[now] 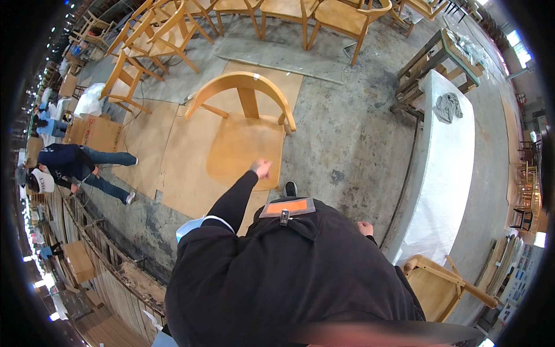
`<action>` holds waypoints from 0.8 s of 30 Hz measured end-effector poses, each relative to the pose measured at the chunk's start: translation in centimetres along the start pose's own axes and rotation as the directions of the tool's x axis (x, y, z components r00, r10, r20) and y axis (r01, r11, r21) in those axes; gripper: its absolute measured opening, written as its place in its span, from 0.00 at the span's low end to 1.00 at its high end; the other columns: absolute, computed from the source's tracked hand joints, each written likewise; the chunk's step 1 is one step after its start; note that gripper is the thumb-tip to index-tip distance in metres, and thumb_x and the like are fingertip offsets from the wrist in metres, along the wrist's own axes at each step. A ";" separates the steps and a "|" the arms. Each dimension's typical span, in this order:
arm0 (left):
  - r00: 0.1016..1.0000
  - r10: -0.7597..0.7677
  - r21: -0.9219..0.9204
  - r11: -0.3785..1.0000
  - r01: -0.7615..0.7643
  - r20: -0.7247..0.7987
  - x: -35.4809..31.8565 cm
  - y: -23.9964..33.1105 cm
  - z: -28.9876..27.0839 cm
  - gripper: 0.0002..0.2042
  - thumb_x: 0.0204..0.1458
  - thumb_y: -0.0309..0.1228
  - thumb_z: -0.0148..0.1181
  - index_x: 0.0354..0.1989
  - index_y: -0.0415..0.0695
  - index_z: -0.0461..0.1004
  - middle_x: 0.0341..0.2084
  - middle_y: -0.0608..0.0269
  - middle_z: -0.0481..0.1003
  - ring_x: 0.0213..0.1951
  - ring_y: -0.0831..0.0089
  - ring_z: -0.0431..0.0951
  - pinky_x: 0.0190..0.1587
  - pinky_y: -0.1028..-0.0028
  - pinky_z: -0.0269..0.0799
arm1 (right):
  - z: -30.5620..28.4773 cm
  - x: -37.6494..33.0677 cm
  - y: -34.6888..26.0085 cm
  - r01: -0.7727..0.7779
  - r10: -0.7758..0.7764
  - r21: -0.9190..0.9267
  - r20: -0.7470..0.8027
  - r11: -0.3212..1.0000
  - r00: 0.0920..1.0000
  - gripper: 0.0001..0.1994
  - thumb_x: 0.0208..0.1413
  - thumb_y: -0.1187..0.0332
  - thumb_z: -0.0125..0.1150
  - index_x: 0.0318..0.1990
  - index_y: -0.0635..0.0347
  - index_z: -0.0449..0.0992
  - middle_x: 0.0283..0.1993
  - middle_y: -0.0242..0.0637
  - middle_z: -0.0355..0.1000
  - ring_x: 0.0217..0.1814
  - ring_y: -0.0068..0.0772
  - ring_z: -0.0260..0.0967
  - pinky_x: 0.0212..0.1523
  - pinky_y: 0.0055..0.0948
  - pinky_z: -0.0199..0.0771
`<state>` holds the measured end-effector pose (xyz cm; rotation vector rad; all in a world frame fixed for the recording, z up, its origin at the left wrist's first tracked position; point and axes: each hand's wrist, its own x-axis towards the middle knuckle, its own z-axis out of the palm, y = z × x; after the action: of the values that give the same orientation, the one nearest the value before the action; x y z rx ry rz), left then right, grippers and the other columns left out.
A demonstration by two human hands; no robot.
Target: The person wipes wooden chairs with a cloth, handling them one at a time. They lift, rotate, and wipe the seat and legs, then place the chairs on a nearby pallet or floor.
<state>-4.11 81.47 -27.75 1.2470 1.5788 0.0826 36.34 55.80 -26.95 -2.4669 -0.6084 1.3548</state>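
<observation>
A light wooden armchair (pixel 240 147) with a curved top rail stands upright in front of me on flat cardboard. Over the front right part of its seat is my left hand (pixel 263 168), its fingers curled in. Whether it touches the seat, or has something small inside, I cannot make out. My right hand (pixel 365 228) hangs beside my body, away from the chair, between me and a long white-covered table (pixel 448 168). Its fingers are mostly hidden.
Several similar chairs (pixel 289 8) line the far side. A grey cloth (pixel 448 107) lies on the white-covered table, with a wooden workbench (pixel 445 55) behind it. Another chair (pixel 439 289) is close at my right. Left, a person (pixel 75 165) bends beside cardboard boxes (pixel 95 133).
</observation>
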 end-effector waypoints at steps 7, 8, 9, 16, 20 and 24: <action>0.978 -0.022 -0.390 0.919 -0.061 -0.205 11.3 10.5 -4.2 0.34 0.46 0.48 0.67 0.57 0.41 0.62 0.47 0.50 0.73 0.48 0.66 0.75 0.40 0.61 0.74 | -1.2 5.7 1.3 0.119 -0.151 -0.354 -0.063 0.928 0.987 0.15 0.52 0.58 0.57 0.32 0.62 0.81 0.29 0.43 0.78 0.30 0.33 0.78 0.35 0.34 0.76; 0.966 -0.081 -0.413 0.910 -0.028 -0.245 12.5 11.4 -4.4 0.40 0.44 0.50 0.68 0.61 0.40 0.59 0.52 0.48 0.70 0.53 0.64 0.72 0.44 0.59 0.73 | -1.5 7.0 1.9 0.122 -0.154 -0.372 -0.059 0.920 0.986 0.15 0.52 0.59 0.56 0.32 0.62 0.81 0.29 0.43 0.78 0.30 0.34 0.78 0.35 0.34 0.76; 0.958 -0.118 -0.453 0.892 -0.013 -0.261 13.7 12.3 -4.5 0.44 0.42 0.51 0.69 0.63 0.39 0.56 0.55 0.46 0.68 0.55 0.63 0.70 0.47 0.58 0.72 | -2.0 8.3 2.3 0.114 -0.145 -0.383 -0.055 0.917 0.988 0.15 0.51 0.59 0.56 0.31 0.62 0.81 0.28 0.44 0.78 0.30 0.34 0.78 0.36 0.34 0.76; 0.857 -0.232 -0.632 0.763 -0.133 -0.460 21.6 15.9 -6.0 0.44 0.37 0.46 0.75 0.58 0.33 0.58 0.51 0.47 0.70 0.54 0.62 0.71 0.54 0.66 0.68 | -8.2 17.6 -8.5 0.147 -0.141 -0.449 0.046 0.882 0.989 0.14 0.51 0.61 0.56 0.30 0.65 0.80 0.26 0.45 0.77 0.26 0.36 0.77 0.31 0.35 0.77; 0.752 -0.417 -0.715 0.691 -0.102 -0.510 25.0 16.9 -6.3 0.36 0.36 0.35 0.74 0.54 0.35 0.63 0.45 0.52 0.73 0.47 0.62 0.74 0.50 0.65 0.70 | -11.3 24.6 -21.3 0.130 -0.082 -0.425 0.131 0.896 0.988 0.12 0.53 0.65 0.54 0.28 0.67 0.75 0.22 0.44 0.74 0.18 0.36 0.74 0.19 0.34 0.74; 0.719 -0.450 -0.727 0.678 -0.109 -0.529 26.1 16.1 -5.8 0.31 0.34 0.24 0.66 0.52 0.38 0.64 0.39 0.55 0.73 0.40 0.64 0.75 0.43 0.65 0.72 | -9.8 32.1 -32.4 0.136 -0.111 -0.195 0.134 0.971 0.985 0.15 0.56 0.61 0.58 0.37 0.67 0.76 0.21 0.38 0.74 0.19 0.29 0.73 0.20 0.30 0.73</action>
<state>5.31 110.77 -33.07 0.3857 1.9831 1.0559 52.39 99.37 -31.89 -2.4637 -0.9574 1.4683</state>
